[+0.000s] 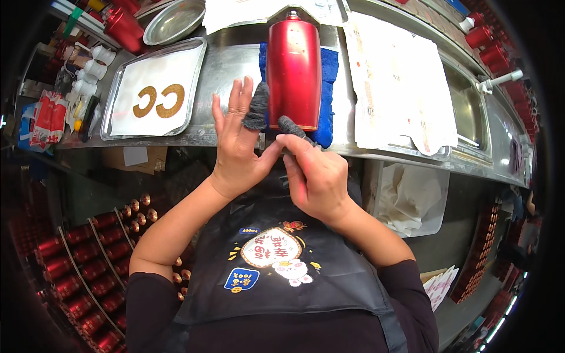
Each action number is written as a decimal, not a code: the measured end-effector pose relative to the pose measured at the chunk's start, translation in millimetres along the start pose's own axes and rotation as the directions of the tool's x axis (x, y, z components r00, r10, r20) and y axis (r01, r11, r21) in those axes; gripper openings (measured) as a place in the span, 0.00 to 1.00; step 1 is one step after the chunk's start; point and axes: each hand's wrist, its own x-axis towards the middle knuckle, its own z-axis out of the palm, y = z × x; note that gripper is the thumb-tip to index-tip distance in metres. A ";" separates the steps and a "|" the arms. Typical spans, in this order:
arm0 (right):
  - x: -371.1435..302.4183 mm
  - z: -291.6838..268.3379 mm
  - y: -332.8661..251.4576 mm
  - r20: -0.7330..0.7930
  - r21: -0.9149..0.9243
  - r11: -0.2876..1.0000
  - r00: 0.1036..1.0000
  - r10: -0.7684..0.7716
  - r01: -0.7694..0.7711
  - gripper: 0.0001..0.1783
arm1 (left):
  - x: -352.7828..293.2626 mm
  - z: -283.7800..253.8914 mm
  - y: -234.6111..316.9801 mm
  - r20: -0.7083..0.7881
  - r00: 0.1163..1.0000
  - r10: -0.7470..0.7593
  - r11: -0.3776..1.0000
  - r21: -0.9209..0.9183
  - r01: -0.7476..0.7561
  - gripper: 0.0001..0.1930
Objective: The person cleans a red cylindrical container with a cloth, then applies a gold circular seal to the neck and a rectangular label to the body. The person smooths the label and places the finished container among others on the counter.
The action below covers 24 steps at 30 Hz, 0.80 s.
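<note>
A glossy red bottle (294,73) lies on a folded blue cloth (331,76) at the front of the metal counter, its neck pointing away from me. My left hand (238,156) is raised beside the bottle's left lower side, its fingers spread, with a dark grey cover on one finger. Close to the bottle's base, my right hand (318,182) has its fingers curled and its tips at my left thumb. It also wears a grey finger cover. Whether anything small sits between its fingertips is hidden.
Left on the counter, a metal tray (197,76) holds white paper with two gold C-shaped pieces (156,101). White sheets (400,82) cover a tray at right, beside a sink (468,100). A metal bowl (175,22) stands at back left. Racked red bottles (88,270) line the lower left.
</note>
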 end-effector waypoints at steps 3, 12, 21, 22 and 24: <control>-2.1 4.2 1.9 -0.201 0.105 0.993 0.977 0.071 -0.051 0.17 | 7.5 4.0 2.8 -0.025 0.998 0.050 0.997 -0.049 -0.051 0.36; -35.8 13.9 11.3 -0.106 0.384 0.829 0.872 0.477 -0.407 0.14 | 29.1 29.3 0.3 -0.003 0.967 0.254 0.960 0.120 -0.252 0.37; -33.8 21.2 15.7 -0.073 0.223 0.891 0.904 0.421 -0.397 0.17 | -5.8 23.6 -32.7 0.060 0.995 -0.075 0.996 -0.048 0.078 0.42; -33.9 21.2 14.8 -0.090 0.248 0.896 0.912 0.399 -0.368 0.17 | -5.3 24.0 -31.5 0.024 0.998 -0.060 0.997 -0.039 0.061 0.42; -33.5 18.4 13.7 -0.092 0.255 0.888 0.905 0.416 -0.382 0.17 | -2.3 25.4 -28.1 -0.065 0.996 -0.056 0.995 -0.084 0.051 0.42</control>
